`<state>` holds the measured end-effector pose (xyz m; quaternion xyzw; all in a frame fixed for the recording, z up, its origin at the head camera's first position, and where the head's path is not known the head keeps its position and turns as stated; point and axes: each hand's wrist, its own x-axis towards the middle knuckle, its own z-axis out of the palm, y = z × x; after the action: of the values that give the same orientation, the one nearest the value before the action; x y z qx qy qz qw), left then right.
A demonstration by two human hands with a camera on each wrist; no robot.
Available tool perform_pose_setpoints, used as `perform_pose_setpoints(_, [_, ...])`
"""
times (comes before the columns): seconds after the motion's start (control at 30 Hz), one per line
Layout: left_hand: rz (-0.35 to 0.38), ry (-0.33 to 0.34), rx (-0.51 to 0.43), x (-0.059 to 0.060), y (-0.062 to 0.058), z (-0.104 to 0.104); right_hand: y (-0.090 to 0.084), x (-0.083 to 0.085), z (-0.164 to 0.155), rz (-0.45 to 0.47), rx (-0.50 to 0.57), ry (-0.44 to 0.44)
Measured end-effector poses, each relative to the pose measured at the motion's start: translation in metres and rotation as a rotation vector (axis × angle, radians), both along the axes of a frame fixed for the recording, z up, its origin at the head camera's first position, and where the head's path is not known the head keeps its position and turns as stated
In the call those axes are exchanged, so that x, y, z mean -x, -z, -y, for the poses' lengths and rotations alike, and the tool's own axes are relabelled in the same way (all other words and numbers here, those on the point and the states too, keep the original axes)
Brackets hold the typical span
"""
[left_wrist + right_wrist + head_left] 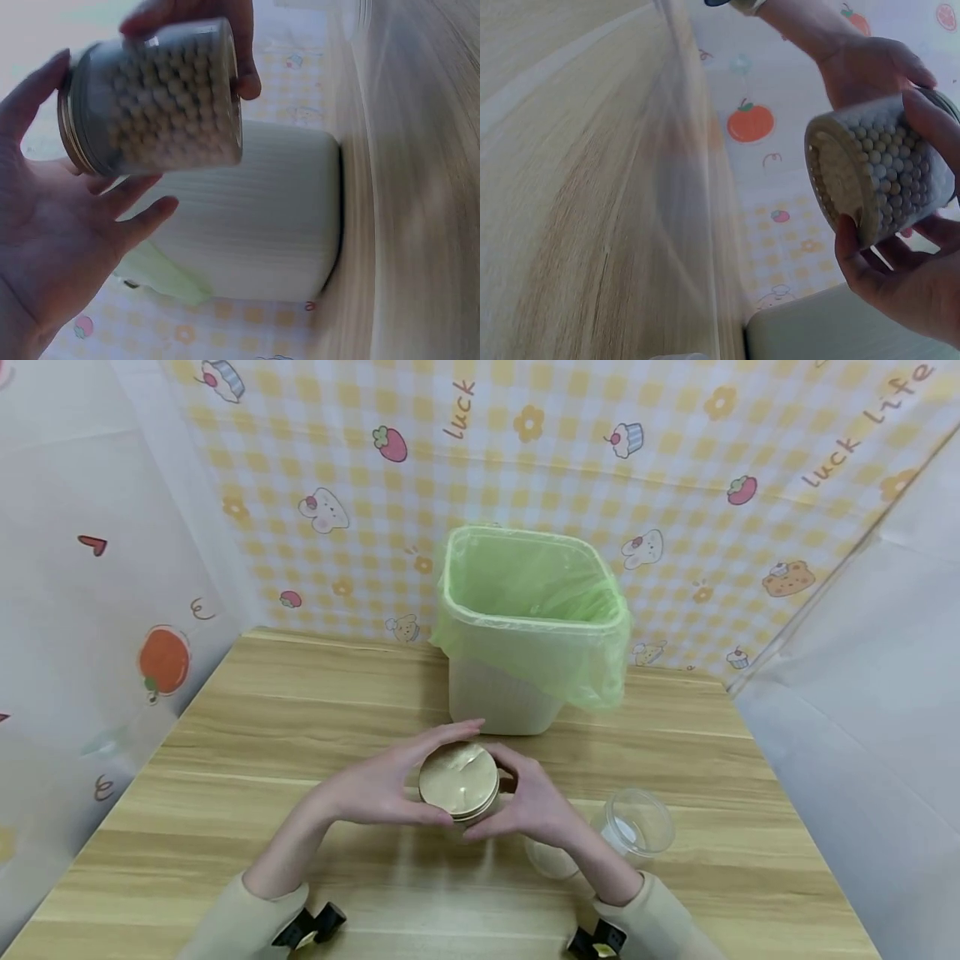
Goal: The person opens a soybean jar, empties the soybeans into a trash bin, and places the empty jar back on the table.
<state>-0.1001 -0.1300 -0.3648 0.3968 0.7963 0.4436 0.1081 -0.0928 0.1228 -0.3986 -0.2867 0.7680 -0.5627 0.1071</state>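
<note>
Both hands are round a clear jar (pixel 169 105) of small pale balls, lifted off the table and topped by a gold lid (pixel 459 778). My left hand (pixel 378 785) grips about the lid, thumb on the near side and fingers on the far side. From the other side, my right hand (pixel 538 802) holds the jar's body, a thumb and fingers round its lower end in the right wrist view. The jar lies tilted, its base (pixel 838 176) facing the right wrist camera. The lid appears seated on the jar.
Behind the hands stands a white bin (pixel 502 693) lined with a green bag (pixel 540 643). An open clear plastic tub (pixel 648 818) is right of the right hand. Another clear round piece (pixel 551 860) lies partly under the right forearm. The wooden table (pixel 285 710) meets cloth walls.
</note>
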Motion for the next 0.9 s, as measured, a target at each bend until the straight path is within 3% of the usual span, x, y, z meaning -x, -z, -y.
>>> perform_pose_setpoints(0.17, [0.015, 0.021, -0.020, 0.003, 0.002, 0.003, -0.002, 0.000, 0.001, 0.010, 0.005, -0.048])
perform_pose_setpoints(0.4, [-0.030, -0.145, 0.015, 0.001, 0.005, -0.004, 0.003, -0.003, 0.006, -0.130, -0.044, 0.120])
perform_pose_setpoints(0.67, [-0.241, -0.321, 0.110, -0.001, 0.006, -0.014, 0.008, -0.006, 0.011, -0.317, -0.099, 0.286])
perform_pose_setpoints(0.9, [-0.347, -0.382, 0.210, -0.003, 0.006, -0.019, 0.011, -0.007, 0.011, -0.431, -0.139, 0.353])
